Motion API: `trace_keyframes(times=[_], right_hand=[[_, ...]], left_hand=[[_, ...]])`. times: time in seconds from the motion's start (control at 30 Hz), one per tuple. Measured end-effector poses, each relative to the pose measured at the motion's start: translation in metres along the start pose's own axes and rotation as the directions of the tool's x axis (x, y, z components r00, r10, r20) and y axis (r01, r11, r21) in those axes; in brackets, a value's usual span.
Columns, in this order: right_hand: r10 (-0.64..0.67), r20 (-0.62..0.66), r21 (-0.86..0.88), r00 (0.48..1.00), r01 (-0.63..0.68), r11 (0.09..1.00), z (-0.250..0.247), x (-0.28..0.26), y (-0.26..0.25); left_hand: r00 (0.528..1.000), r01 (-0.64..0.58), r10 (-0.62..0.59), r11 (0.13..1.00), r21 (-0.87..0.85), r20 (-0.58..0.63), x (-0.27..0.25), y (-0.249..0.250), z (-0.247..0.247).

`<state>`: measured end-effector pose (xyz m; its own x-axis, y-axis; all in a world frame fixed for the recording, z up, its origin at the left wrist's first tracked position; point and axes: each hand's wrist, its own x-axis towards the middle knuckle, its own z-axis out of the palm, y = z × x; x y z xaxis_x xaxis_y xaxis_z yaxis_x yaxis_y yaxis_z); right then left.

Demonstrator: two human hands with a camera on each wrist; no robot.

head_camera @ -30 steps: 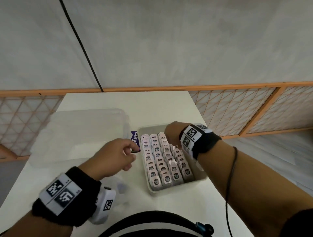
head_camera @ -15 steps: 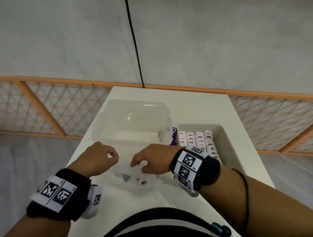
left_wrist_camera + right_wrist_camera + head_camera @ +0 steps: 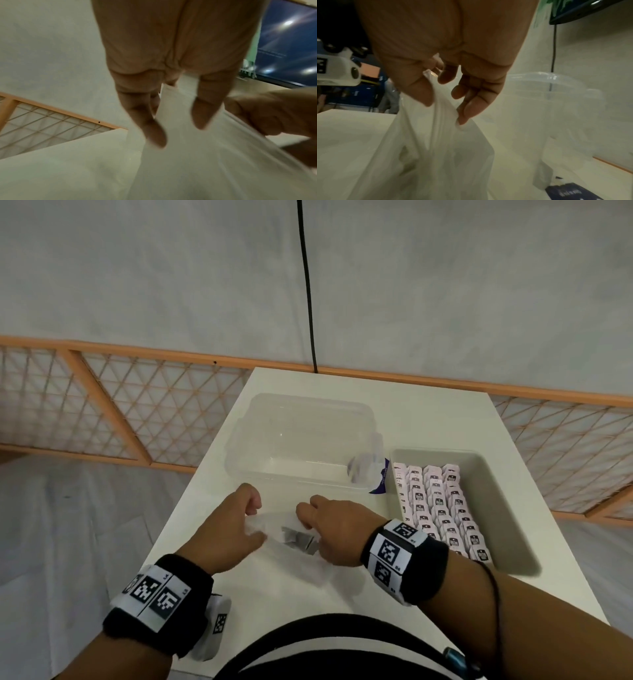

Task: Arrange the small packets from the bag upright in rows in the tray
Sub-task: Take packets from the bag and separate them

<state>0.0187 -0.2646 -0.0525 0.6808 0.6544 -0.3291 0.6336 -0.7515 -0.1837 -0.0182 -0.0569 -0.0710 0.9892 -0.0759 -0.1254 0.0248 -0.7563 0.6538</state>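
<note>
Tabletop (image 3: 394, 412): bag (image 3: 291, 539) (clear) pinched between both hands' fingers (image 3: 467, 108).

No legible text; packet labels (image 3: 442, 505) blurred.

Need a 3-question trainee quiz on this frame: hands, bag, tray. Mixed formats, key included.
1. True or false: the grey plastic tray holds upright rows of small pink-and-white packets.
2. Which hands grip the thin clear plastic bag? A) left only B) right only C) both
3. Fill in: the big clear plastic tub sits to the tray's ___.

Key: 1 true. 2 C: left hand, right hand. 3 left.
</note>
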Motion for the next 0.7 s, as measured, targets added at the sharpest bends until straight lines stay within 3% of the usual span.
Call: trace_keyframes(times=[0.07,0.17,0.23,0.37,0.47,0.57,0.63,0.7], right_hand=[[0.026,-0.069,0.049,0.997,-0.023,0.999,-0.003,-0.001,0.005],[0.027,-0.181,0.06,0.983,-0.017,0.998,-0.007,-0.003,0.014],[-0.02,-0.227,-0.005,0.974,0.019,1.0,-0.006,-0.004,0.019],[-0.079,-0.286,-0.083,0.955,0.058,0.995,-0.004,-0.008,0.024],[-0.22,-0.349,-0.198,0.911,0.158,0.968,-0.008,-0.01,0.017],[-0.262,-0.168,-0.168,0.95,0.234,0.958,0.003,-0.004,0.001],[-0.138,0.01,-0.217,0.99,0.137,0.967,0.014,0.003,-0.005],[-0.012,0.138,-0.293,0.99,0.052,0.955,0.022,0.009,-0.008]], left_hand=[[0.988,-0.116,0.116,0.993,0.006,-0.103,0.002,0.001,0.003],[0.977,-0.207,0.2,0.972,-0.11,-0.068,0.002,0.01,0.006],[0.975,-0.216,0.208,0.967,-0.138,-0.074,0.005,0.017,0.01],[0.968,-0.171,0.167,0.985,-0.006,-0.186,0.016,0.024,0.018],[0.98,-0.178,0.178,0.984,0.01,-0.092,0.018,0.028,0.021],[0.968,-0.25,0.249,0.968,-0.012,-0.013,0.015,0.04,0.023],[0.956,-0.292,0.293,0.956,-0.028,0.023,0.012,0.049,0.024],[0.942,-0.331,0.329,0.944,0.011,0.064,0.008,0.058,0.024]])
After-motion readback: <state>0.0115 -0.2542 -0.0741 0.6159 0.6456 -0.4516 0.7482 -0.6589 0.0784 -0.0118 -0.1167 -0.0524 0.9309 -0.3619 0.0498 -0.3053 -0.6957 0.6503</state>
